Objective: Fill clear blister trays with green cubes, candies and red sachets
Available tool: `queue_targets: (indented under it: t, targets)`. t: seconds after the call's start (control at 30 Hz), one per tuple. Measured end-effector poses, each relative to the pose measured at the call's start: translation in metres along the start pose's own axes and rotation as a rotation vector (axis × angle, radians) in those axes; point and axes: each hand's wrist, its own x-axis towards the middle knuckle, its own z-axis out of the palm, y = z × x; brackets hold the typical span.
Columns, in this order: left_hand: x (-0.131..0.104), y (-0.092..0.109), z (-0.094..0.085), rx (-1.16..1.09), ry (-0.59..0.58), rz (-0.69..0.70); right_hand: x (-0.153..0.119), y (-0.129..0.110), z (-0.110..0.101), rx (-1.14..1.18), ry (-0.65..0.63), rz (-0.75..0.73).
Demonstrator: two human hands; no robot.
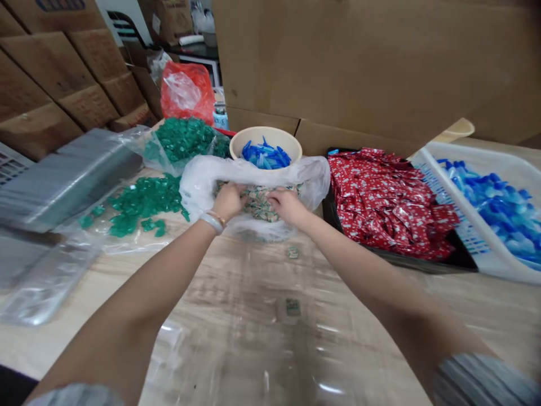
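Observation:
Both of my hands reach into an open white plastic bag (200, 183) filled with small printed packets (260, 204), beige with green and red marks. My left hand (229, 201), with a pale bangle at the wrist, is at the left of the pile, fingers bent and closed. My right hand (289, 206) lies at the right of the pile, its thumb and fingertips pinched together against the packets. What either hand holds is too small to make out. Two more small packets lie nearer to me: one loose packet (292, 252) and one packet (292, 307) on clear plastic.
Behind the bag stands a cream bowl (266, 133) of blue pieces. Green packets (146, 200) lie left, beside stacked clear sleeves (63, 175). To the right are red packets (389, 203) in a black tray and a white basket (486, 237) of blue pieces. Cardboard (359, 67) walls the back.

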Motion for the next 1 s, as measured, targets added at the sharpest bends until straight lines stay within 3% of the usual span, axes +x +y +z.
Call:
queue_targets:
  t: [0.07, 0.17, 0.27, 0.43, 0.57, 0.67, 0.8, 1.0]
  targets:
    - [0.006, -0.007, 0.005, 0.116, -0.109, 0.001, 0.030, 0.009, 0.009, -0.058, -0.024, 0.001]
    - [-0.003, -0.011, 0.008, 0.254, -0.202, 0.094, 0.049, 0.024, 0.011, -0.080, -0.034, -0.078]
    - [-0.010, -0.013, 0.005, 0.244, -0.199, 0.143, 0.050, 0.028, 0.009, -0.129, -0.073, -0.138]
    - [-0.009, -0.017, -0.003, 0.187, -0.190, 0.066, 0.047, 0.018, 0.012, -0.387, -0.131, -0.060]
    - [-0.013, -0.028, -0.008, 0.133, -0.180, 0.018, 0.045, 0.011, 0.015, -0.451, -0.118, -0.034]
    - [-0.015, -0.036, -0.009, 0.084, -0.180, 0.005, 0.040, -0.002, 0.018, -0.395, -0.074, -0.064]
    - [-0.016, -0.038, -0.009, 0.068, -0.179, 0.000, 0.037, -0.022, 0.028, -0.230, -0.125, -0.184]
    - [-0.021, -0.030, -0.014, 0.054, -0.141, -0.039, 0.043, -0.024, 0.039, -0.205, -0.160, -0.195]
